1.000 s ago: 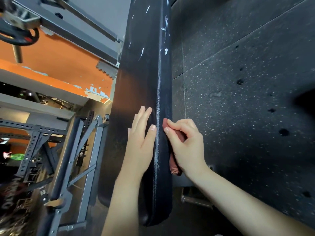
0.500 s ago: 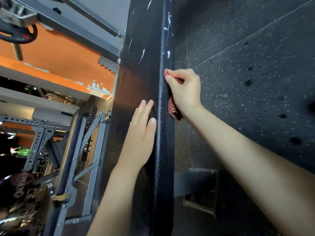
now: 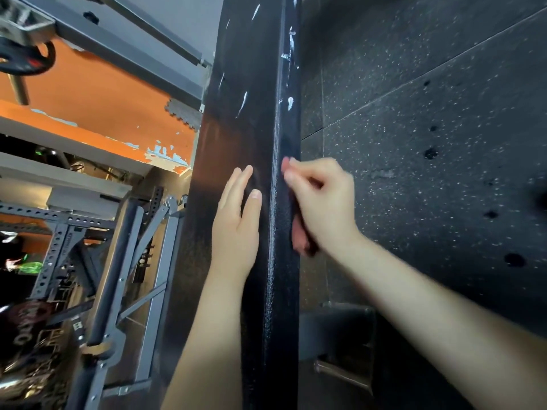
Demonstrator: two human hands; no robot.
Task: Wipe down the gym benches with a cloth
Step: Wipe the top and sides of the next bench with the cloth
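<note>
A long black padded bench (image 3: 245,119) runs up the middle of the view, with white scuffs on its far part. My left hand (image 3: 236,229) lies flat on the bench's top face, fingers straight. My right hand (image 3: 321,202) grips a reddish-brown cloth (image 3: 299,238) and presses it against the bench's right side edge. Only the lower fold and a tip of the cloth show past my fingers.
A grey steel rack (image 3: 97,291) with perforated uprights stands at the left. A weight plate (image 3: 26,60) hangs at the top left. Dark speckled rubber flooring (image 3: 429,143) fills the right. A metal bench foot (image 3: 343,377) sits below my right forearm.
My right hand has slid the cloth back down the bench's side edge toward me, after going up it. My left hand has stayed flat on the bench.
</note>
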